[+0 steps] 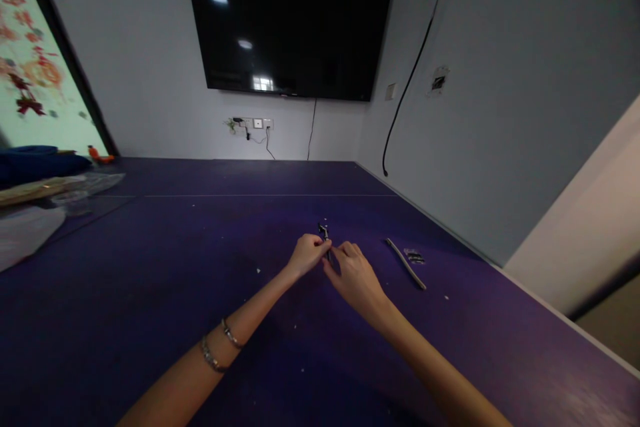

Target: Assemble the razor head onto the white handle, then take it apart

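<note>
Above the purple tabletop [165, 267], my left hand [306, 255] pinches a small, thin, dark metallic piece [323, 231]. Its upper end sticks out past my thumb and fingers and looks bent or forked; its exact kind is too small to make out. My right hand [356, 277] meets it from the other side, thumb and fingertips closed around the lower end of the same piece. Fingers cover most of its middle. To the right of my right hand lie a slim greyish rod or tube [406, 264] and a small clear packet [415, 256] with dark bits in it.
White scraps [259, 271] dot the tabletop. Plastic bags [30, 230], blue cloth [43, 163] and an orange object [100, 156] sit at the far left. A large television [295, 23] hangs on the wall ahead, and a black cable [407, 90] dangles at the right.
</note>
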`<state>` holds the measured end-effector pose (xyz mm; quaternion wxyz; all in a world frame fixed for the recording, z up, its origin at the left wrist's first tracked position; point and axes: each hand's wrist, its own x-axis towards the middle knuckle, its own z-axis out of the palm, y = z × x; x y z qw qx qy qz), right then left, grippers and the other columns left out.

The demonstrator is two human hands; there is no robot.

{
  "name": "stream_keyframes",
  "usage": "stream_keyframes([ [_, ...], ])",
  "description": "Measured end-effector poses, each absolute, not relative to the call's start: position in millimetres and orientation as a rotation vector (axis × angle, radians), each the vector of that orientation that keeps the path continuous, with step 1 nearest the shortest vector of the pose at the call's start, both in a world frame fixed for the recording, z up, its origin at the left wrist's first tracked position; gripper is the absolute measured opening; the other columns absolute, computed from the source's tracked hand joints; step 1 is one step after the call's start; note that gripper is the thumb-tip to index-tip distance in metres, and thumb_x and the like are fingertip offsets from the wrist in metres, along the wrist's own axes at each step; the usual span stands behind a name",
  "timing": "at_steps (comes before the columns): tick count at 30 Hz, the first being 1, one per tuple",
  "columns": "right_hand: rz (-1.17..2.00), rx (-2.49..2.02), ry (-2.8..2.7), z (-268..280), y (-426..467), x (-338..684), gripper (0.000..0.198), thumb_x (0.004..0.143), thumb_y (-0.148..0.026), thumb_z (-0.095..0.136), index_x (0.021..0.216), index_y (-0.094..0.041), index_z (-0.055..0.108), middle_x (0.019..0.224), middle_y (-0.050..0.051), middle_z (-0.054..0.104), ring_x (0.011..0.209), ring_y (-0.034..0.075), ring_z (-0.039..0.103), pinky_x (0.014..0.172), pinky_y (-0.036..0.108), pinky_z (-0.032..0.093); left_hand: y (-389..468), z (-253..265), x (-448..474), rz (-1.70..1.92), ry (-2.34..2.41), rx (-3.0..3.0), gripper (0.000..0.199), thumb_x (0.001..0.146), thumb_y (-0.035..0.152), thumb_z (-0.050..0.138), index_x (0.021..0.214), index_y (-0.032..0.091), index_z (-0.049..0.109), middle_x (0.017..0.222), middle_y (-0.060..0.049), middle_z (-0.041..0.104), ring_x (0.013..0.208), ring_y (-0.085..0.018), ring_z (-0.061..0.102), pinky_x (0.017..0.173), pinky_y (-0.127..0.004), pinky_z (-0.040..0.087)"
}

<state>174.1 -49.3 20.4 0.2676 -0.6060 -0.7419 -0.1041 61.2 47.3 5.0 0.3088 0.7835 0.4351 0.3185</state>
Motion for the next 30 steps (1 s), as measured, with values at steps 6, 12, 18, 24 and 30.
stream_keyframes([
  [6, -0.249, -1.726, -1.952, 13.2, -45.3, 225.6, 0.033, 0.087, -0.031, 0.041, 0.094, -0.013, 0.068, 0.091, 0.012, 0.063, 0.089, 0.023, 0.057, 0.084, 0.032, 0.043, 67.8, -6.4, 21.0, 0.507, 1.388, 2.372, 0.036, 0.076, 0.035, 0.046, 0.047, 0.016, 0.051, 0.042, 0.002, 0.043, 0.043, -0.01, 0.043, 0.047, -0.023, 0.028],
  [12, -0.248, -2.078, -1.889, -6.5, -41.7, 309.0, 0.03, 0.085, -0.03, 0.042, 0.09, -0.014, 0.067, 0.092, 0.012, 0.066, 0.085, 0.023, 0.062, 0.076, 0.03, 0.043, 85.8, -22.4, -22.7, 0.315, 1.549, 2.428, 0.024, 0.075, 0.024, 0.047, 0.054, 0.014, 0.057, 0.053, -0.004, 0.054, 0.052, -0.014, 0.052, 0.054, -0.024, 0.035],
  [18, -0.054, -2.448, -1.775, -19.7, -43.0, 355.3, 0.027, 0.082, -0.037, 0.043, 0.088, -0.018, 0.063, 0.082, 0.012, 0.067, 0.074, 0.027, 0.065, 0.057, 0.029, 0.04, 84.8, -25.2, -31.3, 0.185, 1.625, 2.458, 0.025, 0.078, 0.026, 0.045, 0.064, 0.014, 0.062, 0.066, -0.009, 0.063, 0.064, -0.018, 0.061, 0.059, -0.025, 0.04],
  [24, 0.015, -2.527, -1.785, -33.8, -36.9, 374.8, 0.035, 0.082, -0.046, 0.042, 0.093, -0.018, 0.061, 0.085, 0.013, 0.066, 0.073, 0.028, 0.064, 0.059, 0.032, 0.042, 78.1, -27.3, -26.4, 0.142, 1.71, 2.439, 0.031, 0.08, 0.035, 0.044, 0.072, 0.014, 0.065, 0.076, -0.012, 0.066, 0.075, -0.024, 0.064, 0.062, -0.028, 0.044],
  [30, 0.135, -2.434, -1.926, -43.6, -28.4, 383.7, 0.029, 0.085, -0.037, 0.041, 0.081, -0.017, 0.062, 0.079, 0.01, 0.066, 0.071, 0.022, 0.064, 0.056, 0.027, 0.038, 69.3, -28.1, -29.4, 0.135, 1.796, 2.398, 0.044, 0.081, 0.05, 0.039, 0.075, 0.016, 0.066, 0.08, -0.012, 0.067, 0.08, -0.027, 0.065, 0.066, -0.033, 0.047],
])
